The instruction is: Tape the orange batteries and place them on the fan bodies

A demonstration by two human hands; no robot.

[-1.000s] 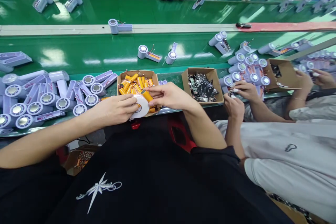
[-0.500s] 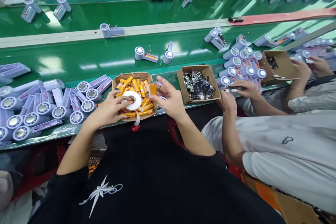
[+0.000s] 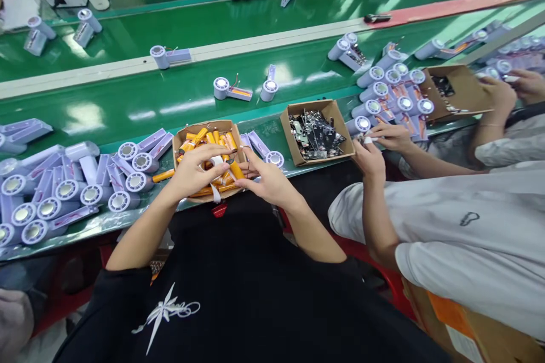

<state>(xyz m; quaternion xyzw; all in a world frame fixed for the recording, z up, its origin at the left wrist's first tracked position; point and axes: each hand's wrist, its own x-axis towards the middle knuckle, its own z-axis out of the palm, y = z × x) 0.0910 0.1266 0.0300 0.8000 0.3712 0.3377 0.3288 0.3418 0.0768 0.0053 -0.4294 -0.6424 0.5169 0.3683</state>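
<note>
My left hand (image 3: 196, 173) is curled over a roll of white tape (image 3: 216, 162), which it largely hides. A loose white tape end (image 3: 216, 194) hangs down toward my lap. Between finger and thumb, my right hand (image 3: 270, 180) grips an orange cylindrical battery (image 3: 237, 170), tilted, its upper end close to my left fingertips. Both hands are over a cardboard box (image 3: 179, 139) of loose orange batteries (image 3: 198, 137). One more orange battery (image 3: 163, 176) lies outside the box at its left.
Many lilac fan-like housings (image 3: 91, 193) lie piled at the left. A lilac housing (image 3: 273, 159) rests beyond my right hand. Right of it is a box of black circuit boards (image 3: 317, 136). A co-worker's hands (image 3: 374, 153) are busy beside it. A green conveyor (image 3: 179, 91) runs behind.
My right hand has brought the battery down and left, close to my left hand. My left hand has turned over the tape roll, covering more of it. The camera view has shifted slightly.
</note>
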